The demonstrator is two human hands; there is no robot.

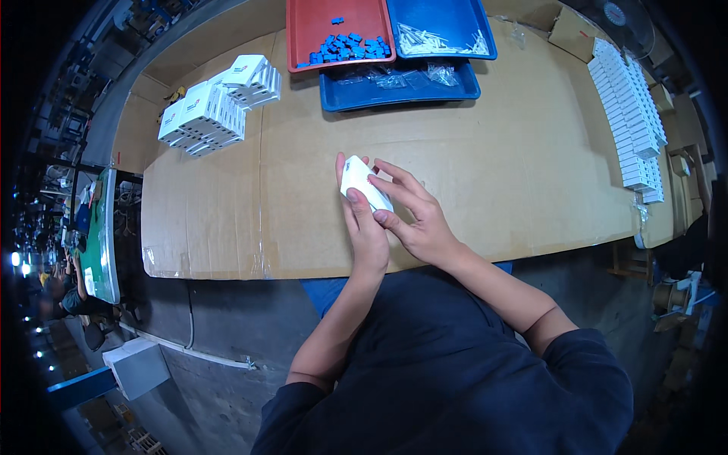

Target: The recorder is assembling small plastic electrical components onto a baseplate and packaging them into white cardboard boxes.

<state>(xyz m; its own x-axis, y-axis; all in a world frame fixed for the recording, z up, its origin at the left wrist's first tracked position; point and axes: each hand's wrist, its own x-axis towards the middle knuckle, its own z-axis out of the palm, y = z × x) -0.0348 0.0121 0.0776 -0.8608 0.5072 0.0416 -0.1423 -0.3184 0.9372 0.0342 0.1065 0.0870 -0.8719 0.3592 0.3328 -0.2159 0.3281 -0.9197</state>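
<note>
Above the near part of the table I hold a small white box (355,176) with a dark mark at its far end and a little red print. My left hand (367,236) is wrapped round it from the left and below, the thumb lying against its near side. From the right, my right hand (425,224) grips the near right end, its thumb low and its fingertips on the top face. The box is tilted, and the fingers hide part of its sides.
Cardboard covers the table (485,174). White boxes are stacked at the left (205,110) and in a long row at the right (626,117). At the back stand a red tray (303,30) of blue parts, a blue tray (447,15) of white pieces, and a lower blue tray (356,98) with clear bags.
</note>
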